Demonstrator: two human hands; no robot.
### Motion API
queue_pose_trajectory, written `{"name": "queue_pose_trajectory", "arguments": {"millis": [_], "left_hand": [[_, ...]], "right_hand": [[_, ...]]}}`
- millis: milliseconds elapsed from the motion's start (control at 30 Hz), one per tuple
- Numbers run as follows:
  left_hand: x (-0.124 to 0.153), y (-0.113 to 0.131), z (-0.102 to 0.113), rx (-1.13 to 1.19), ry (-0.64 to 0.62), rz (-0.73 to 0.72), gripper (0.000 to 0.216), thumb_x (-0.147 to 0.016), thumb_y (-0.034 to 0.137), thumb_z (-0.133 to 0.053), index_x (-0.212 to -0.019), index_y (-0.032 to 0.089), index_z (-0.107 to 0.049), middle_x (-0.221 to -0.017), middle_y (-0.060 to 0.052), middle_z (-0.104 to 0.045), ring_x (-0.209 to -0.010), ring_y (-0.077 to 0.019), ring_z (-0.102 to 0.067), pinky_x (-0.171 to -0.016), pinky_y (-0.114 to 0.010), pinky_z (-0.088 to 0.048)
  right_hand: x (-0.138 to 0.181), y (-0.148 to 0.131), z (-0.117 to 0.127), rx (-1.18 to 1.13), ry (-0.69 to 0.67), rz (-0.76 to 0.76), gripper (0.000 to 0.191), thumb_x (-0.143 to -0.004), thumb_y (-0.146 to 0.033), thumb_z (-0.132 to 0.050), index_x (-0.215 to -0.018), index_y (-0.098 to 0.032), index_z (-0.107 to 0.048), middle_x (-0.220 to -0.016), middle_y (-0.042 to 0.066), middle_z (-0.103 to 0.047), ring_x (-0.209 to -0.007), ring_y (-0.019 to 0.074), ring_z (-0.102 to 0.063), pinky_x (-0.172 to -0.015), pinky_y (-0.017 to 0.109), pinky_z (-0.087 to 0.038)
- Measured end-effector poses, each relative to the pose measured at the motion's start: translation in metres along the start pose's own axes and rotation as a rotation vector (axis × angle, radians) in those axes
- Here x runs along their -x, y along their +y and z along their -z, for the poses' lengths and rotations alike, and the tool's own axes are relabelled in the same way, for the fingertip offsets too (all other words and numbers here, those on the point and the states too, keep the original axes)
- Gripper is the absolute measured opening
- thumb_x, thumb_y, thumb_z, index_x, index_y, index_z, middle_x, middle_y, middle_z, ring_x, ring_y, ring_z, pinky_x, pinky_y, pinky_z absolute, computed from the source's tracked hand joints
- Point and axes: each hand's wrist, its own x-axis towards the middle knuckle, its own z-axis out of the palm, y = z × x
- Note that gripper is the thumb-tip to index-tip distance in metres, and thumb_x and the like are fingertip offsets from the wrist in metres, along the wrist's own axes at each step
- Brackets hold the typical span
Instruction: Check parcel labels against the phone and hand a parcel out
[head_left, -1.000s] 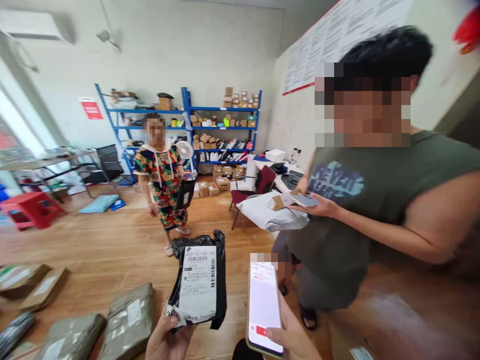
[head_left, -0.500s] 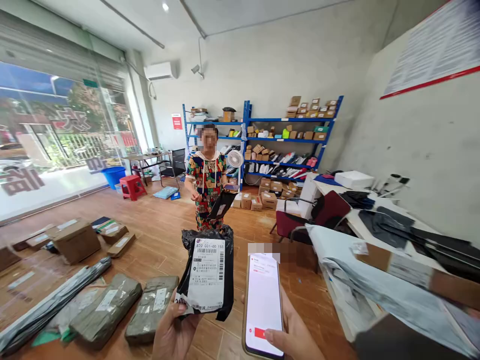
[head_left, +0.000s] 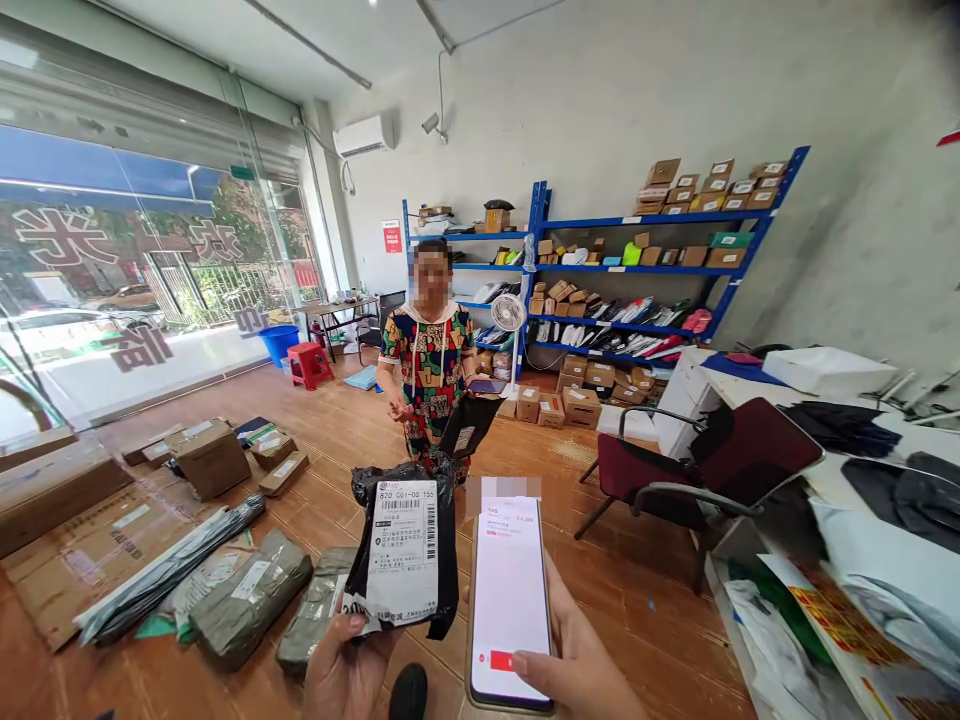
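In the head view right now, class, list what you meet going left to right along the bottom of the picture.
Grey-green wrapped parcels on the floor → left hand holding a black parcel with a white label → phone in the right hand → maroon chair.

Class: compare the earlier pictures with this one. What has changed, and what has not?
The view swung left: the person in the green shirt close on the right a second ago is gone from view, and a chair and desk show instead. The left hand still holds the black parcel; the right hand still holds the phone.
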Motion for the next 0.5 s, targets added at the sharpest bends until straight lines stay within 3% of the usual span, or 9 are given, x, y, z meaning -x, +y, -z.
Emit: {"name": "queue_pose_trajectory", "arguments": {"millis": [133, 300, 500], "left_hand": [[-0.046, 0.015, -0.006, -0.026, -0.002, 0.012, 0.056, -0.037, 0.01, -0.077, -0.09, 0.031, -0.075, -0.095, 0.001, -0.076, -0.092, -0.0316, -0.068, -0.085, -0.049, -0.058], [-0.126, 0.048, -0.012, -0.095, -0.106, 0.088, 0.048, -0.046, 0.014, -0.076, -0.091, 0.031, -0.076, -0.102, 0.0, -0.075, -0.099, -0.0316, -0.067, -0.091, -0.048, -0.055], [-0.209, 0.093, -0.039, -0.109, 0.01, 0.13, 0.057, -0.051, 0.014, -0.065, -0.104, 0.035, -0.073, -0.108, 0.001, -0.074, -0.104, -0.0315, -0.065, -0.087, -0.045, -0.058]], "right_hand": [[-0.047, 0.001, 0.002, 0.072, -0.044, -0.008, 0.141, -0.056, -0.037, -0.09, -0.145, -0.015, 0.018, -0.12, 0.018, -0.063, -0.1, 0.0309, -0.063, -0.077, 0.036, -0.05], [-0.122, 0.012, -0.004, 0.085, -0.07, 0.02, 0.127, -0.059, -0.036, -0.089, -0.147, -0.02, 0.002, -0.129, 0.019, -0.058, -0.114, 0.0329, -0.058, -0.083, 0.039, -0.049], [-0.208, 0.022, -0.028, 0.021, -0.042, 0.074, 0.124, -0.057, -0.029, -0.089, -0.148, -0.022, -0.004, -0.129, 0.015, -0.058, -0.113, 0.0297, -0.058, -0.081, 0.035, -0.05]]}}
